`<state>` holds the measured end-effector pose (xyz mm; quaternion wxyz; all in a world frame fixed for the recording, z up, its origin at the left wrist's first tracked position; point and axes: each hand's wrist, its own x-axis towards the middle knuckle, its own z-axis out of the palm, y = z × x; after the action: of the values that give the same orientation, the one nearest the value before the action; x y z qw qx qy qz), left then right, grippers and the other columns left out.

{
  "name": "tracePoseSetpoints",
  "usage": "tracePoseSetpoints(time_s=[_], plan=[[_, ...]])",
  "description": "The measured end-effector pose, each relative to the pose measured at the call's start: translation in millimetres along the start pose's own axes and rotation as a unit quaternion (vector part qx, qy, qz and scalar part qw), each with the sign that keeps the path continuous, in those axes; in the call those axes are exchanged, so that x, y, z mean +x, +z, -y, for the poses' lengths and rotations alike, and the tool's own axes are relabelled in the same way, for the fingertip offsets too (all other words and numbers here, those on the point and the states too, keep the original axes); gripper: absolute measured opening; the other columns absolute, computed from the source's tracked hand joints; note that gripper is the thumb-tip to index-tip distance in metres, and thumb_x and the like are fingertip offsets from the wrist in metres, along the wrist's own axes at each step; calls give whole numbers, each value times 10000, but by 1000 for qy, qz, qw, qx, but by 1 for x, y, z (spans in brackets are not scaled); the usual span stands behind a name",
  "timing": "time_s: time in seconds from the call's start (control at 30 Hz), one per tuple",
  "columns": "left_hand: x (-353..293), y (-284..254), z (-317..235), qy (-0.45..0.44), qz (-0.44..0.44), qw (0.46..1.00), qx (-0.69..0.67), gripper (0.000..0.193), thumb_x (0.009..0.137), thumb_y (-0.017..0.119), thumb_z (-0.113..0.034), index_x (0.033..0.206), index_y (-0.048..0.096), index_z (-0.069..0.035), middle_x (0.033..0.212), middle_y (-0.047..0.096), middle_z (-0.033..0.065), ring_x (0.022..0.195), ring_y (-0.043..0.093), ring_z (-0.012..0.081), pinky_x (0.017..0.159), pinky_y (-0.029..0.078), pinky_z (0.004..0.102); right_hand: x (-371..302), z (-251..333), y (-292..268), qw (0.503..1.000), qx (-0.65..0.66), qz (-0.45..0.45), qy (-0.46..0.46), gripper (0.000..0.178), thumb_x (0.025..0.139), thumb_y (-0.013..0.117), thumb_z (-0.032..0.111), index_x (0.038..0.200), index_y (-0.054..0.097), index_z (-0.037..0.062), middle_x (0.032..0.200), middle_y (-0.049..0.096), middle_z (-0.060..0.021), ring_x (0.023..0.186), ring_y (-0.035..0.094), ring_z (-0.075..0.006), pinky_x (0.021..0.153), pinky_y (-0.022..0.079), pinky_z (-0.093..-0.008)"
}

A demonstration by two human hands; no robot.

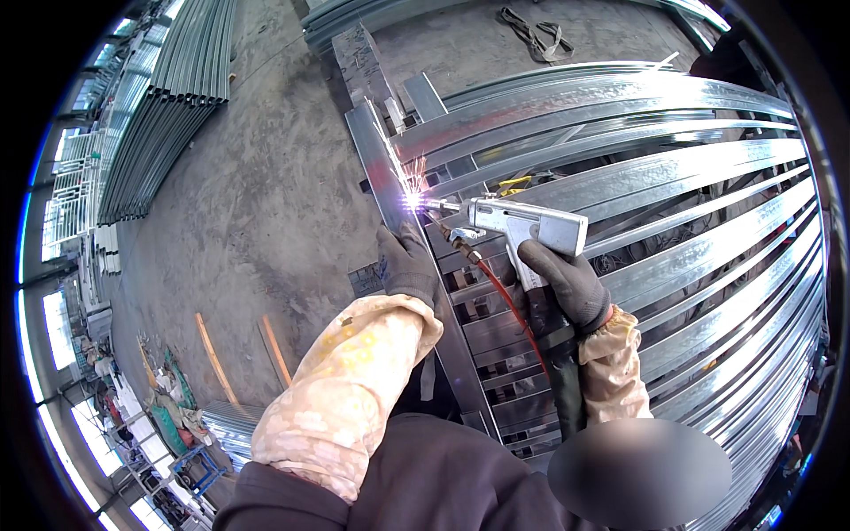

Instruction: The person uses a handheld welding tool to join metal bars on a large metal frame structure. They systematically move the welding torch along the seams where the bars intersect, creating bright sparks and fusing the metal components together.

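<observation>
My right hand (571, 288), in a dark glove, is wrapped around the grip of a silver handheld welding gun (531, 221). The gun's nozzle points left and meets a bright violet-white spark (413, 200) on a long galvanized steel tube (376, 159). Orange sparks spray upward from that spot. Just below it my gloved left hand (409, 261) is closed on the same tube, its fingertips close to the glow. A red hose (512, 305) runs from the gun's front fitting down beside a thick black cable (560, 372).
Many parallel galvanized bars (682, 181) spread to the right from the tube, with gaps between them. Bundled steel profiles (168, 133) lie at the far left. Two wooden strips (214, 358) rest on the concrete floor (248, 203). A dark strap (536, 35) lies at the back.
</observation>
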<state>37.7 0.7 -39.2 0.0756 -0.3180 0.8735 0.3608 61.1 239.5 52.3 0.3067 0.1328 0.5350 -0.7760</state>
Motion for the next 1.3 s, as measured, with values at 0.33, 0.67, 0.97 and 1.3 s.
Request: tracePoseSetpoints(time_s=[0.33,0.67,0.97,1.3], plan=[[1,0,-2,-1,7,1000,-7,668,1091,366,-430,1488,335,106,1459,462,370,1375,449,490,1117,393,448,-3,-4,-1,1000,-14,-4,1,360,1028,624,334,1106,652,-16,865,705,-73,684,671,-131,583,539,-273],[2,0,2,19,-7,1000,-7,639,1086,392,-403,1447,373,124,1415,501,373,1336,484,496,1092,408,438,-11,3,4,1000,-5,9,21,342,1040,597,307,1124,645,-21,903,698,-77,679,667,-128,585,545,-267],[5,1,8,17,-6,1000,-11,653,1081,401,-408,1469,363,116,1431,483,376,1354,467,492,1116,394,460,-14,-5,1,999,21,-21,21,357,1002,672,280,1192,643,-21,980,686,-42,810,663,-117,700,540,-286],[2,4,7,29,-34,999,-23,607,1085,413,-399,1447,387,87,1354,544,375,1265,544,495,1041,443,455,-60,-11,-8,997,2,-81,-13,326,1000,645,264,1157,647,-21,885,708,-92,679,677,-152,591,541,-284]])
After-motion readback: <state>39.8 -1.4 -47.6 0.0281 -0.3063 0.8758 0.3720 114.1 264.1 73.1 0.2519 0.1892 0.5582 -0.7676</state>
